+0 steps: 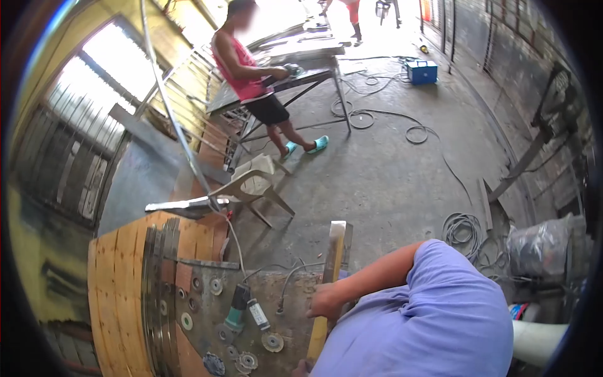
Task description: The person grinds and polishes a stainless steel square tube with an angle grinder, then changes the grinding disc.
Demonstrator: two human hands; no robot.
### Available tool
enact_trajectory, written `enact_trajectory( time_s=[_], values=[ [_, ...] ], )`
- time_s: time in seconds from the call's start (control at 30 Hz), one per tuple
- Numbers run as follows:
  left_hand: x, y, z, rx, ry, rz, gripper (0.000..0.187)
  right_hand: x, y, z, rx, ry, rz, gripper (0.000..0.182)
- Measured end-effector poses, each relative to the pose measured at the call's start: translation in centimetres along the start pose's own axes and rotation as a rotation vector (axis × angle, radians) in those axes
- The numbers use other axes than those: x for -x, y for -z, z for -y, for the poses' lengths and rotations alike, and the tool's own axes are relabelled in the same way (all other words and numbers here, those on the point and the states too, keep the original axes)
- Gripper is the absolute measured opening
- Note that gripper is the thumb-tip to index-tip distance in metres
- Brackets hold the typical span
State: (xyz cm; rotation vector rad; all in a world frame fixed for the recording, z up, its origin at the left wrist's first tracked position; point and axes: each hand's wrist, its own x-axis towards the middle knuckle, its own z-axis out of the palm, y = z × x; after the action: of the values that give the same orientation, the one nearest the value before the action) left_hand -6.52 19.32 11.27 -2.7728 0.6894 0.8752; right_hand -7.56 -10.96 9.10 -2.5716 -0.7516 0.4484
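Note:
My right hand (325, 303) is closed round a long square metal bar (334, 257) with a yellowish face and a bright cut end. The bar lies along the near edge of the worktable (251, 283). At the bottom edge of the view, my left hand (302, 368) appears closed at the bar's lower end, mostly cut off by the frame. Left of the bar rest a green angle grinder (237, 308) and a grey-and-white power tool (258, 314), both with cables. Around them lie several loose discs, including a toothed one (272, 342).
Wooden planks (119, 295) and stacked metal strips (160, 295) fill the table's far side. Beyond stand a plastic chair (251, 182) and a co-worker (248, 69) at a metal bench. Cables (370, 116) trail over the floor to a blue machine (421, 72).

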Motion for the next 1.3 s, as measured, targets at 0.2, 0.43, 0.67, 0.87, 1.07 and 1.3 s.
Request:
enact_trajectory(
  time_s=[0.2,0.43,0.67,0.87,1.07,1.3],
  values=[
    [-2.4,5.1,-10.7,-0.13,-0.056,0.174,0.059,11.3,-2.0,-7.7,0.059,-0.197,-0.277,0.052],
    [-4.5,10.2,-30.6,-0.302,-0.241,0.328,0.059,27.3,-6.0,-13.1,-0.295,-0.469,-0.178,0.06],
    [-10.1,13.8,-50.8,-0.438,-0.855,0.13,0.053,38.2,-4.6,-18.0,-0.611,-0.453,-0.384,0.077],
    [-13.3,16.0,-62.4,-0.293,-1.312,-0.055,0.04,47.9,-6.6,-21.7,-0.684,-0.758,-0.743,0.072],
    [-19.7,19.7,-69.5,0.223,-1.715,0.035,0.028,55.3,-7.6,-23.9,-0.824,-1.348,-0.723,0.075],
    [-28.5,35.2,-77.7,0.879,-2.12,0.34,0.038,60.4,-7.4,-30.6,-0.846,-1.802,-0.737,0.08]
  ],
)
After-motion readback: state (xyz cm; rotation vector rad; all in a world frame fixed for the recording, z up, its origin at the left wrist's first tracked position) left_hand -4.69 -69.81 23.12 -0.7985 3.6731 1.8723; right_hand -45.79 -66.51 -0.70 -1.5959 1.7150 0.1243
